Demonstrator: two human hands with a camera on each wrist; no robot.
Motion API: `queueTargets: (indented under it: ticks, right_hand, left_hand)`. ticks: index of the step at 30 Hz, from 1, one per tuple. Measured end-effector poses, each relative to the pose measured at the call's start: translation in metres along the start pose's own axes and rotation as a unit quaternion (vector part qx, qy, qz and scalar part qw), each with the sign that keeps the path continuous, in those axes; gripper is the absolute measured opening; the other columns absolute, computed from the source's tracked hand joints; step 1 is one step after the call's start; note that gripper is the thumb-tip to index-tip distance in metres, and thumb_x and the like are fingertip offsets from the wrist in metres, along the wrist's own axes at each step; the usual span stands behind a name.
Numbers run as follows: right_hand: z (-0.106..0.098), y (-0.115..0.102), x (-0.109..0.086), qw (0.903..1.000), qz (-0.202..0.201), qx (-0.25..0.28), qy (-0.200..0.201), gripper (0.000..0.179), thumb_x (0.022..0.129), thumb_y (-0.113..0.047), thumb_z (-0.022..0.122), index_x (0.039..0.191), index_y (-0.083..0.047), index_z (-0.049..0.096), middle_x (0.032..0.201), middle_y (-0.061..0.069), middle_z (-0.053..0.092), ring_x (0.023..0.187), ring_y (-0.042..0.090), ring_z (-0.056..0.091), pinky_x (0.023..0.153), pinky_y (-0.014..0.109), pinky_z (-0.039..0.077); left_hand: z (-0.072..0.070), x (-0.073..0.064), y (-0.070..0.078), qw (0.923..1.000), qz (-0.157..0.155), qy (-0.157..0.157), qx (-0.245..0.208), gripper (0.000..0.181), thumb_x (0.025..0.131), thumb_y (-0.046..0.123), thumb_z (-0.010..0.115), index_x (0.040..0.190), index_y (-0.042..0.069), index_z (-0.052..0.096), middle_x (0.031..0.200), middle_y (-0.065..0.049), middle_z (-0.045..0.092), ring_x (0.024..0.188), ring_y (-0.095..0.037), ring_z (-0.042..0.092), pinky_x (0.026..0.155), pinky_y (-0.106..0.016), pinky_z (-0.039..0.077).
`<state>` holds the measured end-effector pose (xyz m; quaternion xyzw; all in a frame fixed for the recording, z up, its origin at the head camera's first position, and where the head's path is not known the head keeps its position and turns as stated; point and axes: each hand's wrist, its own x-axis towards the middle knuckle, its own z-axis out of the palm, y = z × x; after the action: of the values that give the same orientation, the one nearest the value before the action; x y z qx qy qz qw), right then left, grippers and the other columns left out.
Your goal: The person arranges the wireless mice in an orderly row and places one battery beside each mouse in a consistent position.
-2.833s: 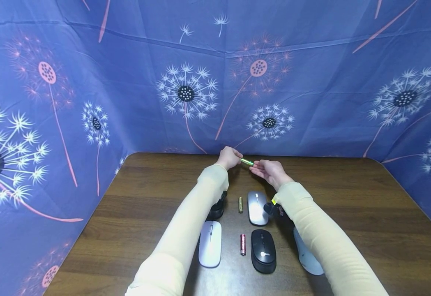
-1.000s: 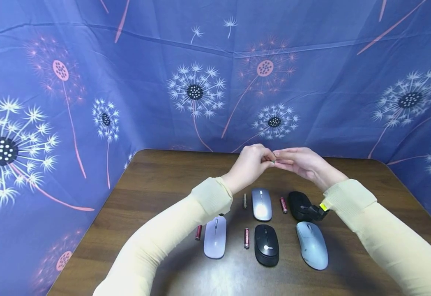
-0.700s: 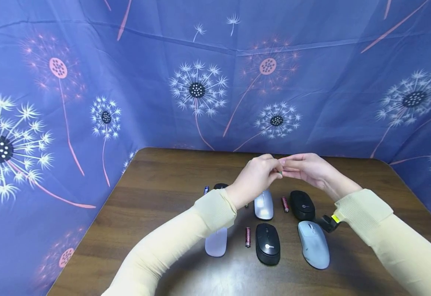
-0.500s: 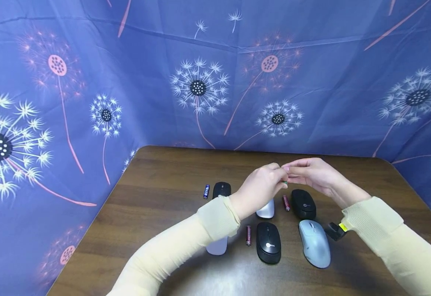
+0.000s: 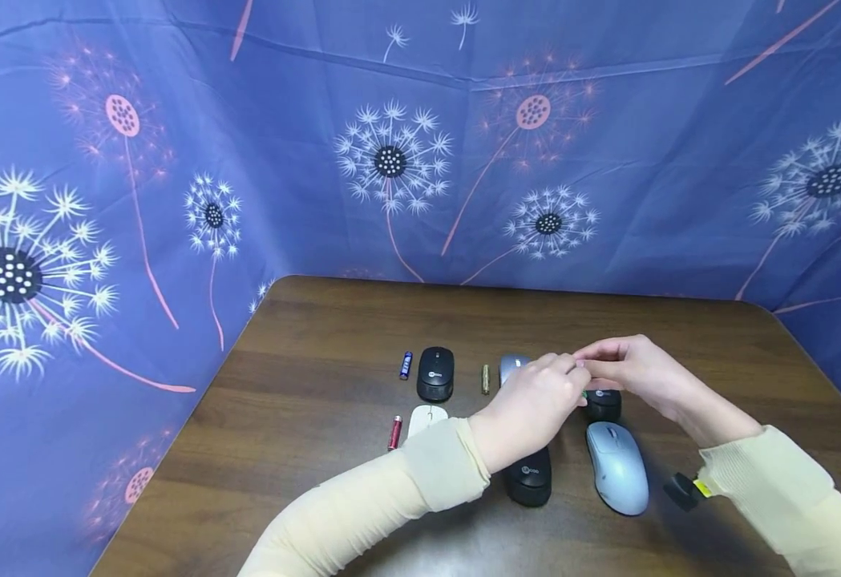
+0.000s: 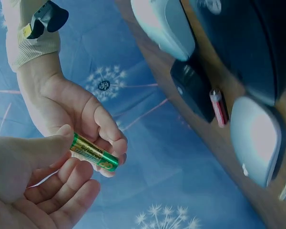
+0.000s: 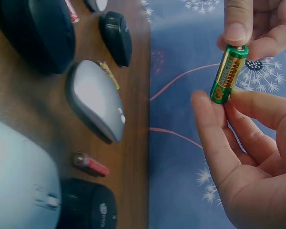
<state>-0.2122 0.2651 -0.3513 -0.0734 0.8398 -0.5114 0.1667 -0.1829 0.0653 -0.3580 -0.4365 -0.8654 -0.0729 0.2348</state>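
Note:
A green and gold AA-type battery point(image 7: 229, 74) is held in the air between both hands, mostly hidden by fingers in the head view. My left hand point(image 5: 535, 401) pinches one end between thumb and fingertips. At the other end, the fingertips and thumb of my right hand point(image 5: 644, 377) grip it, plain in the right wrist view. Both hands hover over the right part of the table, overlapping a black mouse point(image 5: 603, 406) in the head view. A light blue mouse point(image 5: 616, 469) lies just in front of it.
On the wooden table point(image 5: 333, 320) lie more mice: black point(image 5: 436, 374), white point(image 5: 426, 416), silver point(image 5: 512, 366) and black point(image 5: 528, 478). Batteries lie beside them: blue point(image 5: 406, 365), gold point(image 5: 485, 379) and red point(image 5: 394, 433). A patterned blue cloth point(image 5: 283, 160) hangs behind.
From the back middle of the table, both hands have moved right and nearer with the battery between them. The left forearm now crosses in front of the white mouse; the blue battery has come into view.

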Motion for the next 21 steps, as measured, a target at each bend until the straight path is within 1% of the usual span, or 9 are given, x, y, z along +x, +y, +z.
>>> queueTargets:
  ticks: [4, 8, 12, 14, 16, 18, 21]
  right_hand:
    - [0.002, 0.008, -0.007, 0.9999, -0.012, -0.009, -0.005, 0.042, 0.090, -0.017, 0.064, 0.118, 0.013, 0.057, 0.107, 0.016, 0.067, 0.085, 0.013, 0.068, 0.078, 0.034, 0.056]
    - [0.004, 0.014, -0.010, 0.9994, -0.016, -0.029, -0.014, 0.038, 0.089, -0.014, 0.065, 0.114, 0.013, 0.059, 0.105, 0.019, 0.067, 0.079, 0.015, 0.068, 0.073, 0.036, 0.057]
    - [0.008, 0.020, -0.013, 0.9980, -0.019, -0.055, -0.024, 0.031, 0.088, -0.012, 0.065, 0.109, 0.010, 0.063, 0.097, 0.017, 0.068, 0.074, 0.021, 0.068, 0.068, 0.038, 0.057]
    - [0.011, 0.023, -0.015, 0.9967, -0.021, -0.073, -0.029, 0.027, 0.088, -0.012, 0.064, 0.106, 0.007, 0.065, 0.093, 0.013, 0.069, 0.072, 0.023, 0.067, 0.066, 0.038, 0.057]
    - [0.013, 0.028, -0.015, 0.9949, -0.028, -0.091, -0.032, 0.024, 0.087, -0.012, 0.064, 0.104, 0.005, 0.066, 0.090, 0.011, 0.069, 0.069, 0.022, 0.065, 0.063, 0.036, 0.056]
    - [0.013, 0.033, -0.016, 0.9925, -0.035, -0.113, -0.029, 0.020, 0.087, -0.013, 0.064, 0.101, 0.002, 0.068, 0.087, 0.010, 0.068, 0.065, 0.018, 0.063, 0.059, 0.033, 0.055]
    - [0.014, 0.040, -0.015, 0.9885, -0.050, -0.141, -0.022, 0.017, 0.086, -0.015, 0.066, 0.098, -0.003, 0.070, 0.083, 0.008, 0.068, 0.062, 0.013, 0.059, 0.055, 0.030, 0.052]
  left_hand:
    - [0.005, -0.004, 0.009, 1.0000, -0.001, -0.009, -0.004, 0.018, 0.090, 0.030, 0.064, 0.099, 0.015, 0.066, 0.100, 0.006, 0.064, 0.087, -0.005, 0.058, 0.076, -0.010, 0.048]
    - [0.011, -0.008, 0.016, 0.9997, -0.002, -0.023, 0.003, 0.022, 0.088, 0.035, 0.065, 0.100, 0.016, 0.065, 0.100, 0.007, 0.064, 0.090, -0.004, 0.058, 0.081, -0.011, 0.046]
    - [0.020, -0.013, 0.022, 0.9991, -0.010, -0.035, 0.021, 0.029, 0.085, 0.043, 0.067, 0.101, 0.019, 0.065, 0.096, 0.010, 0.064, 0.089, -0.003, 0.058, 0.082, -0.011, 0.046]
    - [0.024, -0.016, 0.024, 0.9986, -0.015, -0.043, 0.026, 0.033, 0.084, 0.047, 0.067, 0.101, 0.019, 0.065, 0.092, 0.010, 0.064, 0.086, -0.003, 0.058, 0.080, -0.012, 0.047]
    - [0.028, -0.018, 0.025, 0.9980, -0.020, -0.051, 0.029, 0.037, 0.083, 0.050, 0.066, 0.105, 0.020, 0.066, 0.090, 0.011, 0.064, 0.083, -0.003, 0.058, 0.077, -0.013, 0.048]
    - [0.030, -0.020, 0.026, 0.9976, -0.023, -0.057, 0.033, 0.040, 0.082, 0.051, 0.066, 0.107, 0.020, 0.066, 0.088, 0.011, 0.064, 0.081, -0.003, 0.058, 0.075, -0.014, 0.048]
    - [0.035, -0.022, 0.028, 0.9967, -0.026, -0.062, 0.046, 0.040, 0.080, 0.054, 0.066, 0.104, 0.022, 0.068, 0.086, 0.012, 0.064, 0.079, -0.003, 0.058, 0.072, -0.015, 0.047]
